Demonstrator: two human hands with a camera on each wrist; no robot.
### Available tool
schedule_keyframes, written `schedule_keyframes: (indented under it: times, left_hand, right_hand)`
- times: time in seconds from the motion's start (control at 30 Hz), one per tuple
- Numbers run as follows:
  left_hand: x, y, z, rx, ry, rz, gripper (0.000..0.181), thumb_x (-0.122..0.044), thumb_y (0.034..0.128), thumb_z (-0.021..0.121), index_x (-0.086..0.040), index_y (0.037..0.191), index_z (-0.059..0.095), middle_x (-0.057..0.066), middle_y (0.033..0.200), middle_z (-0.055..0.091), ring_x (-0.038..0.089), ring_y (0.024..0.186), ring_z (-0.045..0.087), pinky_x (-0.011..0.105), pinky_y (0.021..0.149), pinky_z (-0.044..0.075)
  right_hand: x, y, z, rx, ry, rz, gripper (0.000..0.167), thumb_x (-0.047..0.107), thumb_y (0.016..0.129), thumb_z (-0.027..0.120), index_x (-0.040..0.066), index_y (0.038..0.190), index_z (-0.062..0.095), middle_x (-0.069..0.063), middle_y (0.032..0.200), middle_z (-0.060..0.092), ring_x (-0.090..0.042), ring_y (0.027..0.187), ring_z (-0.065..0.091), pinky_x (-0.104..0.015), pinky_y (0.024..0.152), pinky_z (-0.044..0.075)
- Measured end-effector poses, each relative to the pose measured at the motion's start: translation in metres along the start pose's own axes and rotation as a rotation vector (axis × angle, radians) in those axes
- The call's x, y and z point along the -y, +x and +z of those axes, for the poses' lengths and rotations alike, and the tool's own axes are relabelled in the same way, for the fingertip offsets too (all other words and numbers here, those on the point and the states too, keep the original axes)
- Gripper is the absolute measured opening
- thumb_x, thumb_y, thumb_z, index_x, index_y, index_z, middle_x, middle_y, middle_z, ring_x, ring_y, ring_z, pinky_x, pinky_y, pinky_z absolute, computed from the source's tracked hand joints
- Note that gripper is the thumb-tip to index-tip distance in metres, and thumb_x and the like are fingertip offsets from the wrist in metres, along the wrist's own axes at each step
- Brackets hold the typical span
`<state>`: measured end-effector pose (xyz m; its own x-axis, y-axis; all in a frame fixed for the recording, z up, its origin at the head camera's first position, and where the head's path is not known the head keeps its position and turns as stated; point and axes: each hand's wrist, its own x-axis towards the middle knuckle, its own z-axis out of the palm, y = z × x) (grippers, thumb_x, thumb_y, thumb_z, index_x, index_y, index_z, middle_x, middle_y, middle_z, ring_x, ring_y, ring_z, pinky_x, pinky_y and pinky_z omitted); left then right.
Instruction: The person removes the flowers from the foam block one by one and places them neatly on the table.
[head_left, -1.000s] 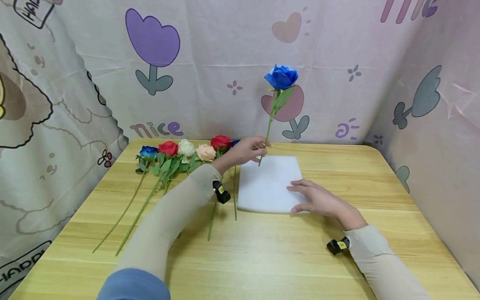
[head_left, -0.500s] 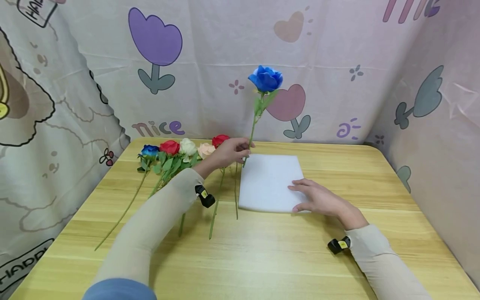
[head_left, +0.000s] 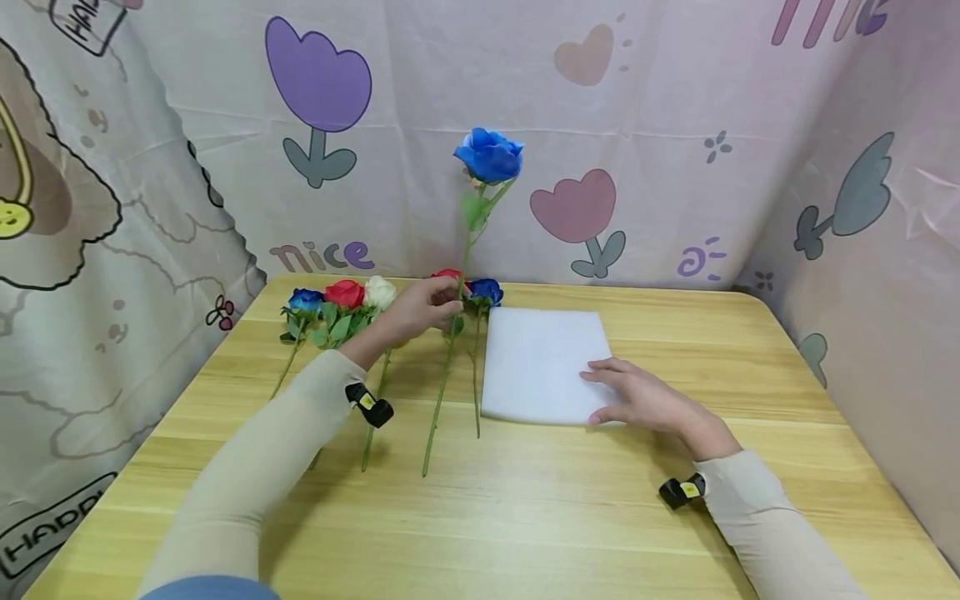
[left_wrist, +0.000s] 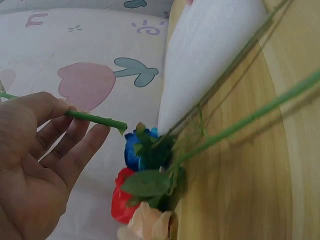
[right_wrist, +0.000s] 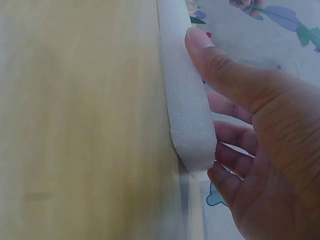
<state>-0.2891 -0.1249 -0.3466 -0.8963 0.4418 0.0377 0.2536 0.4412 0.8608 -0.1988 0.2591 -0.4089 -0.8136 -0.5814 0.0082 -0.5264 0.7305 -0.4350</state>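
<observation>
My left hand point(head_left: 423, 310) pinches the lower stem of a bright blue rose point(head_left: 490, 156), which stands upright above the lying flowers. In the left wrist view, the cut end of the stem point(left_wrist: 102, 120) sticks out past the fingertips. A flat white foam block point(head_left: 540, 367) lies on the table to the right of that hand. At its near right corner rests my right hand point(head_left: 641, 402), fingers spread over the top. The right wrist view shows the thumb point(right_wrist: 220, 62) against the foam's side edge.
Left of the foam lie a dark blue rose point(head_left: 486, 292), a white rose point(head_left: 379, 292), a red rose point(head_left: 345, 294) and a blue rose point(head_left: 306, 300). A peach rose point(left_wrist: 150, 222) shows in the left wrist view. Printed cloth point(head_left: 420, 83) hangs behind the wooden table point(head_left: 525, 517).
My left hand has moved left with the blue rose, from above the foam to above the lying flowers. The dark blue rose is uncovered. My right hand has stayed on the foam.
</observation>
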Motion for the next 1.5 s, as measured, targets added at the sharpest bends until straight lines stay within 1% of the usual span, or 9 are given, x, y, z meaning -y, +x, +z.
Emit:
schedule_keyframes:
  times: [0.27,0.43,0.53,0.63,0.73,1.0,1.17,1.33,1.5]
  left_hand:
    - [0.003,-0.025,-0.021,-0.035,0.086,0.006,0.023,-0.013,0.0995,0.059,-0.004,0.121,0.062,0.02,0.111,0.062,0.038,0.1,0.063,0.043,0.074,0.06]
    - [0.004,-0.042,-0.035,-0.068,0.129,-0.041,0.028,-0.018,0.0992,0.061,-0.006,0.125,0.062,0.019,0.115,0.063,0.035,0.101,0.063,0.044,0.075,0.06]
    - [0.008,-0.05,-0.043,-0.095,0.137,-0.072,0.025,-0.016,0.0994,0.06,-0.008,0.123,0.063,0.018,0.115,0.063,0.035,0.103,0.063,0.047,0.077,0.059]
    - [0.011,-0.057,-0.05,-0.104,0.142,-0.088,0.025,-0.015,0.0998,0.059,-0.008,0.124,0.062,0.019,0.114,0.062,0.038,0.104,0.062,0.046,0.076,0.059]
    - [0.014,-0.064,-0.056,-0.102,0.168,-0.091,0.026,-0.017,0.1002,0.059,-0.009,0.125,0.062,0.019,0.112,0.062,0.035,0.1,0.064,0.043,0.075,0.06]
    - [0.017,-0.084,-0.07,-0.126,0.288,-0.058,0.03,-0.02,0.1008,0.058,-0.006,0.128,0.06,0.015,0.104,0.063,0.03,0.085,0.066,0.037,0.068,0.06]
    - [0.021,-0.102,-0.077,-0.163,0.346,-0.036,0.034,-0.019,0.1005,0.058,-0.004,0.131,0.058,0.017,0.102,0.065,0.027,0.079,0.066,0.039,0.07,0.058]
    - [0.027,-0.12,-0.086,-0.203,0.364,-0.015,0.042,-0.02,0.1002,0.059,0.002,0.135,0.052,0.017,0.102,0.064,0.026,0.076,0.064,0.038,0.069,0.058]
    - [0.035,-0.137,-0.095,-0.22,0.329,-0.031,0.045,-0.018,0.1007,0.057,0.001,0.139,0.045,0.018,0.107,0.062,0.031,0.086,0.062,0.032,0.069,0.059]
  right_hand:
    - [0.001,0.0,0.0,0.005,0.01,0.007,0.078,0.047,0.079,0.077,0.004,0.139,0.054,-0.017,0.147,0.043,-0.042,0.135,0.037,-0.056,0.11,0.031]
    - [0.0,-0.001,0.0,0.005,0.014,0.008,0.078,0.048,0.079,0.078,0.004,0.139,0.054,-0.017,0.147,0.043,-0.042,0.135,0.037,-0.056,0.111,0.031]
    - [0.0,-0.001,0.0,0.005,0.014,0.01,0.077,0.047,0.079,0.078,0.004,0.139,0.054,-0.017,0.147,0.044,-0.041,0.135,0.037,-0.056,0.11,0.031]
    - [0.0,-0.001,0.0,0.007,0.012,0.01,0.077,0.046,0.079,0.078,0.004,0.139,0.054,-0.017,0.147,0.043,-0.041,0.135,0.037,-0.056,0.11,0.032]
    - [0.0,-0.001,0.0,0.01,0.011,0.01,0.077,0.046,0.079,0.078,0.004,0.139,0.054,-0.018,0.147,0.043,-0.041,0.135,0.037,-0.056,0.11,0.032]
    - [0.001,-0.001,-0.001,0.009,0.006,0.014,0.078,0.048,0.079,0.077,0.004,0.139,0.054,-0.018,0.147,0.043,-0.041,0.135,0.037,-0.056,0.11,0.032]
    - [0.001,0.0,-0.001,0.009,0.004,0.009,0.078,0.048,0.079,0.077,0.004,0.139,0.054,-0.017,0.147,0.043,-0.041,0.135,0.037,-0.056,0.11,0.031]
    - [0.001,0.0,-0.001,0.008,0.004,0.011,0.078,0.047,0.079,0.077,0.004,0.139,0.054,-0.018,0.147,0.043,-0.042,0.135,0.036,-0.056,0.111,0.031]
    - [0.001,0.0,-0.001,0.006,0.005,0.012,0.077,0.048,0.079,0.078,0.004,0.139,0.055,-0.018,0.146,0.044,-0.042,0.135,0.037,-0.056,0.11,0.031]
